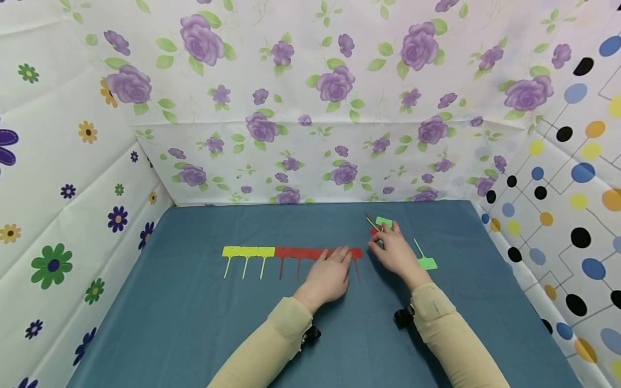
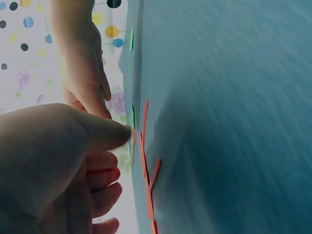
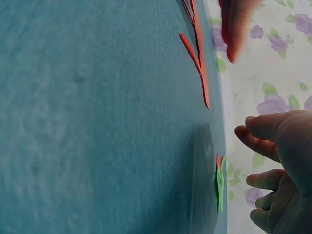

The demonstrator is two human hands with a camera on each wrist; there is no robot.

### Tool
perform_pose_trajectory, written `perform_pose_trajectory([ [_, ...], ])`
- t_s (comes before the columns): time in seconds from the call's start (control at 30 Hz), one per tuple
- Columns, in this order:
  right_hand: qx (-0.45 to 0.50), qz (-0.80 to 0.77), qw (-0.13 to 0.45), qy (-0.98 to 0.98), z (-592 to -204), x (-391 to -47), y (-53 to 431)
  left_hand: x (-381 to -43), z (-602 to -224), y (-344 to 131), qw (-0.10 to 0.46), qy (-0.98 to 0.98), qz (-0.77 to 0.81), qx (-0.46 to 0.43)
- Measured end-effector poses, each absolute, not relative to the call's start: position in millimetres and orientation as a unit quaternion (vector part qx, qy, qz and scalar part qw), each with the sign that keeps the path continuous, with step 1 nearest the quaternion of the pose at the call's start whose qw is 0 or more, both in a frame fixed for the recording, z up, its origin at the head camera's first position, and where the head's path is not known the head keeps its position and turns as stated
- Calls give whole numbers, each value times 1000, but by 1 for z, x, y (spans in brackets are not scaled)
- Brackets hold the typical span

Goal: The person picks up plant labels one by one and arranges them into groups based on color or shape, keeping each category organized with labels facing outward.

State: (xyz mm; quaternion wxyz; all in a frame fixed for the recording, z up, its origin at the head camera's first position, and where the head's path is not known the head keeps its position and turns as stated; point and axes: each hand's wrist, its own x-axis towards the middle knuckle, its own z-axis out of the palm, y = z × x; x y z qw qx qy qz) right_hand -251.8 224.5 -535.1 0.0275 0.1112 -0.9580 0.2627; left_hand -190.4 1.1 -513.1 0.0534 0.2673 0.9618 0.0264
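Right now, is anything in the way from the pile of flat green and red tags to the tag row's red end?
Nothing visible: only bare blue cloth lies between the pile and that end; the left hand is beside it.

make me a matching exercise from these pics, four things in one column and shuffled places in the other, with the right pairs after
Column one
1. left hand
2. yellow tags
3. right hand
4. lone green tag

Column two
A. farthest right of the tags in the head view
B. over the red tags
C. at the small red-and-green pile
D. directly left of the red tags, in the same row

Right pairs
1-B, 2-D, 3-C, 4-A
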Motion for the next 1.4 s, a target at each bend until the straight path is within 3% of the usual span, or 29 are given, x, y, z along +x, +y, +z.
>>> perform_pose_trajectory([
  [0.17, 106, 264, 21, -958, -535, -251, 229, -195, -516, 17, 28, 961, 32, 273],
  [0.8, 103, 262, 17, -960, -541, -249, 240, -200, -535, 38, 108, 966, 19, 232],
  [1.4, 96, 263, 19, -960, -536, -248, 250, -193, -531, 55, 88, 967, -74, 228],
])
